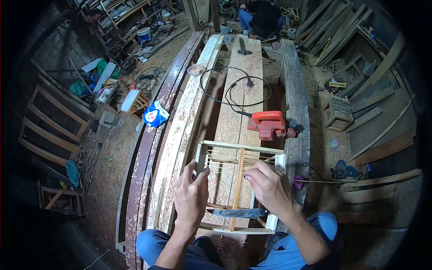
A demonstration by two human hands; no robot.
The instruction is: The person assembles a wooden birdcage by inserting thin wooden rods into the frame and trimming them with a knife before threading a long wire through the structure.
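Note:
A slatted wooden frame (238,186) lies across the planks in front of my knees. My left hand (190,193) is at its left end, with thumb and fingers on either side of the end rail. Above the frame's right half, my right hand (270,182) is closed in a pinch; a small dark bit shows at the fingertips, too small to name. A knife (236,213) with a worn grey blade rests across the near part of the frame, beneath my hands. The far lower side of the left end is hidden by my left hand.
Beyond the frame, a red electric blower (268,124) sits with its black cord (234,105) coiled on shaving-covered planks (245,63). A blue-and-white packet (155,114) lies left. A hammer-like tool (243,47) lies far along. Another person (265,18) crouches at the back.

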